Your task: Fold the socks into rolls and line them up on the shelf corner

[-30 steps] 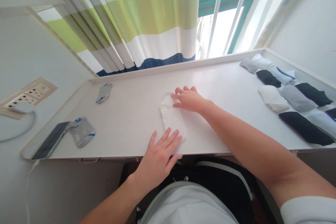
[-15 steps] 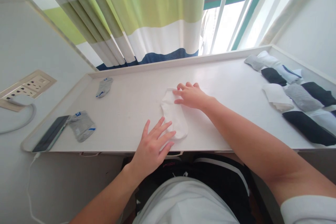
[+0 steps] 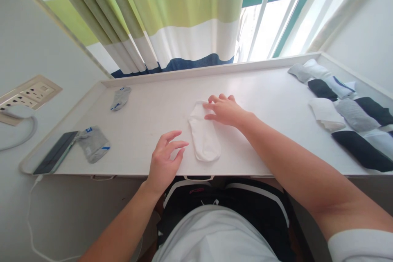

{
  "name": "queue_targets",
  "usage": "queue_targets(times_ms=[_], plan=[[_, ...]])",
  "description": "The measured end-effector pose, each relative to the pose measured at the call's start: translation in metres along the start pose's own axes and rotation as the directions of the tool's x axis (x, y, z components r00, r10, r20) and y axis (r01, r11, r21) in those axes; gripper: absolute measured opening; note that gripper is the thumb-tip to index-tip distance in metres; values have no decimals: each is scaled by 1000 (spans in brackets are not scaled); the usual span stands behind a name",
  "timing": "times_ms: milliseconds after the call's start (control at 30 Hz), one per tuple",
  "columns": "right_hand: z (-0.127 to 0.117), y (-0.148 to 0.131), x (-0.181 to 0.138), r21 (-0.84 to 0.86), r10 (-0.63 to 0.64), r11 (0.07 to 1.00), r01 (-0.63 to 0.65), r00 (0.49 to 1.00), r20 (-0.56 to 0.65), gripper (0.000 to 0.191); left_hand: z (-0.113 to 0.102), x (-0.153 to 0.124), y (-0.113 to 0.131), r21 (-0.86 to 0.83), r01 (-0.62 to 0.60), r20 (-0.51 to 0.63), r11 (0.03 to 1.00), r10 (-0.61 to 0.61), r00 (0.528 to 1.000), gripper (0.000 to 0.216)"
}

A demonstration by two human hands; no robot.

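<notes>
A white sock [image 3: 203, 138] lies flat in the middle of the white table [image 3: 264, 94], toe toward me. My right hand [image 3: 225, 110] rests flat on its far cuff end, fingers stretched out. My left hand [image 3: 165, 159] hovers just left of the sock's toe, fingers apart and slightly curled, holding nothing and not touching the sock.
A grey sock [image 3: 93, 143] lies next to a dark phone [image 3: 55, 158] at the near left, with another grey sock [image 3: 120, 97] at the far left. Several folded socks [image 3: 350, 114] in white, grey and black fill the right end. A striped curtain [image 3: 172, 20] hangs behind.
My left hand has lifted off the toe of the white sock and moved left, fingers curling. My right hand has stayed on the cuff end.
</notes>
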State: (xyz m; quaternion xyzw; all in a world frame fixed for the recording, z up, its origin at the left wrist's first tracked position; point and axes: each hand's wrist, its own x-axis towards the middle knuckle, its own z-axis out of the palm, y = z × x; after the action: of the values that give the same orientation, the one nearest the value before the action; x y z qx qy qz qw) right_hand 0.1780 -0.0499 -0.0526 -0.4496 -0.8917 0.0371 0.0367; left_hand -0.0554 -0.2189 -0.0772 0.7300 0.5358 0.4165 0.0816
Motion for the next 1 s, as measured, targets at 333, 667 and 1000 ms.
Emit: queue_targets(times_ms=[333,667,1000], plan=[[5,1,0,23,10,1000,-9,999,-50,40,6,-3,12,66,-178,179,982,164,970,16],[6,1,0,27,14,1000,-12,998,-55,41,14,-4,7,103,-271,255,957,238,937,11],[-20,-5,-9,43,-46,998,53,985,-166,35,14,-5,7,131,-315,224,940,282,933,13]])
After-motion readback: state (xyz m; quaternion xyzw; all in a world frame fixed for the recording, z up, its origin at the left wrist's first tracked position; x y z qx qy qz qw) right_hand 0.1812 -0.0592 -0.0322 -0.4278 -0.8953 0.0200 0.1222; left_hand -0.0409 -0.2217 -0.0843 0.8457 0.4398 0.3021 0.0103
